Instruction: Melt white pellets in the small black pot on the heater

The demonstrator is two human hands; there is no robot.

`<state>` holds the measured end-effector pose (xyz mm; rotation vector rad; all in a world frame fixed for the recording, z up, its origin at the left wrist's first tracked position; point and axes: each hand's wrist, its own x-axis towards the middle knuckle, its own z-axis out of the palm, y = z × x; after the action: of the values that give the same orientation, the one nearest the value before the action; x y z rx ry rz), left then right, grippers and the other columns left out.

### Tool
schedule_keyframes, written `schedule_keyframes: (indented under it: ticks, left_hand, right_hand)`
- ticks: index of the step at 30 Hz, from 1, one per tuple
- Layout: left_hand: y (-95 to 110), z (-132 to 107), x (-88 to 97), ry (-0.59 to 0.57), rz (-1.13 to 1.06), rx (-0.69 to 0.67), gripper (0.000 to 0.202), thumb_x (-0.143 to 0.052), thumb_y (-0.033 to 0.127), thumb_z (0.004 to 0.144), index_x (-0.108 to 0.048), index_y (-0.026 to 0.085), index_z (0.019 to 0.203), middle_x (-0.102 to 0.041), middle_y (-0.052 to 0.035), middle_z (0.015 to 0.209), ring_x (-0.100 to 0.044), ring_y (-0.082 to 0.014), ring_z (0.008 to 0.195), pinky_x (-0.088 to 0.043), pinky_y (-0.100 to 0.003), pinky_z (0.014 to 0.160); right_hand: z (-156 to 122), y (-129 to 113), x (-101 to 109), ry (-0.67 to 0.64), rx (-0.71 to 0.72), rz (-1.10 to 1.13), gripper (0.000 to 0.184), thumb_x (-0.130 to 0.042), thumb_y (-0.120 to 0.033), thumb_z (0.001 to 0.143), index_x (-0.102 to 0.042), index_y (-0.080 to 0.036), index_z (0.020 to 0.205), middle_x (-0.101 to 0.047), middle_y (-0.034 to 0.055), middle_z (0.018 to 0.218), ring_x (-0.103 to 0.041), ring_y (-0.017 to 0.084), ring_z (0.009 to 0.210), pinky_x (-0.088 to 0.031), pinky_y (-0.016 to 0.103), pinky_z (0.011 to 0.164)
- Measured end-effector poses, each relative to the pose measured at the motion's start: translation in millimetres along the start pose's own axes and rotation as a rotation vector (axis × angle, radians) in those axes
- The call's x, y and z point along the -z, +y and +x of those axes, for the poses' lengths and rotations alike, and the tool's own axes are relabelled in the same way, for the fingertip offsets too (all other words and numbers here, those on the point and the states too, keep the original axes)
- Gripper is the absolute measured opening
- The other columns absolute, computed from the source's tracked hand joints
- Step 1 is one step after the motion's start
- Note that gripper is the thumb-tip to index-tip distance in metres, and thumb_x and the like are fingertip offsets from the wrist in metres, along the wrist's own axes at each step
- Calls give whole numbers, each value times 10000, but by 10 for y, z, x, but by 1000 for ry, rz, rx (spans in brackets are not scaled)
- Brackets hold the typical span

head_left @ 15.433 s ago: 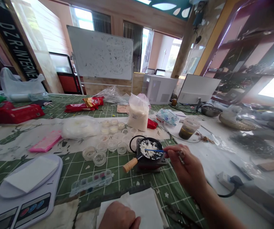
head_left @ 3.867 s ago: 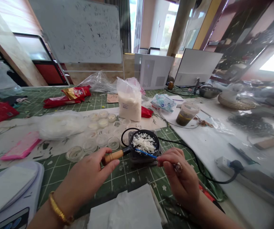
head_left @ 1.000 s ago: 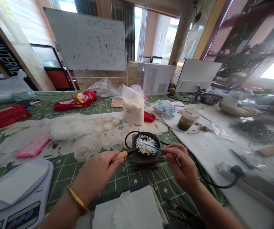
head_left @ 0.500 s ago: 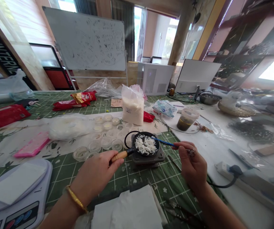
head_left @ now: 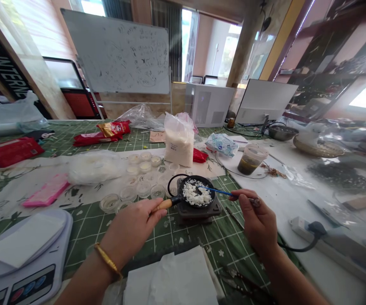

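At the near edge of the green counter with white grid lines (head_left: 157,250), white paper sheets (head_left: 173,279) lie stacked. To their left sits a flat pale-lilac scale (head_left: 62,250) bearing a white rectangular sheet (head_left: 26,239). The left hand (head_left: 136,226), a gold bangle (head_left: 108,260) at its wrist, has its fingers closed around the light wooden handle (head_left: 164,205) of a small round black pan (head_left: 212,197). The right hand (head_left: 259,220) has its fingers pinched together on a slim blue stick (head_left: 221,192), whose far end is among the white granules (head_left: 202,198) in the pan. The pan rests on a dark square hot plate (head_left: 216,209), its handle pointing left. Just beyond to the left, clear round plastic cups (head_left: 143,189) stand grouped, some holding pale contents. Behind them stands an upright clear plastic bag of off-white grains (head_left: 179,148). Farthest back is a white rectangular whiteboard (head_left: 119,55) with dark handwriting.
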<state>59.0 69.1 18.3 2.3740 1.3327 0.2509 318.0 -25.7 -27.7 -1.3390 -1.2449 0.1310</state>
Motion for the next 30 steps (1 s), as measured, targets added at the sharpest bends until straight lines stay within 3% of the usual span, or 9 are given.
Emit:
schedule_keyframes:
  ticks: [4,9,13,19,22,30]
  left_hand:
    - [-7,20,-32,24,6,-32,400,-366,425,927,-614,225,1170,-689,-48,1090,-635,-235,938,-469,-327,756]
    - [0,22,-41,35,41,-38,380,-366,410,933,-618,224,1150,-689,-57,1074,-636,-237,921,-463,-323,739]
    - [8,11,-29,24,49,-20,378,-373,404,934,-617,222,1159,-689,-57,1076,-634,-232,928,-462,-315,747]
    - [27,-5,-14,20,49,-12,378,-378,409,932,-622,230,1159,-692,-47,1074,-637,-234,932,-465,-315,745]
    - [28,-3,-10,20,46,-18,392,-367,414,935,-619,221,1165,-689,-60,1089,-636,-245,940,-471,-327,753]
    - [21,2,-4,21,26,-18,395,-371,417,931,-624,225,1167,-688,-68,1101,-635,-247,950,-472,-323,776]
  right_hand:
    - [5,-7,-8,-105,-71,31,159,-516,-280,899,-663,-224,924,-651,24,827,-611,162,831,-467,299,781]
    - [16,7,17,-23,-214,111,191,-515,-347,900,-665,-229,908,-672,1,752,-613,141,734,-471,264,709]
    - [52,27,13,-73,-266,58,210,-545,-376,874,-671,-208,878,-687,12,727,-623,154,726,-474,269,696]
    - [63,23,45,85,-193,-23,228,-535,-378,875,-665,-197,919,-695,38,796,-634,176,753,-489,307,722]
    - [56,2,46,28,-184,-58,223,-550,-377,865,-665,-191,910,-695,55,835,-635,184,739,-493,316,695]
    - [82,52,46,-91,-262,69,244,-562,-403,856,-685,-194,869,-684,24,710,-629,179,719,-482,314,719]
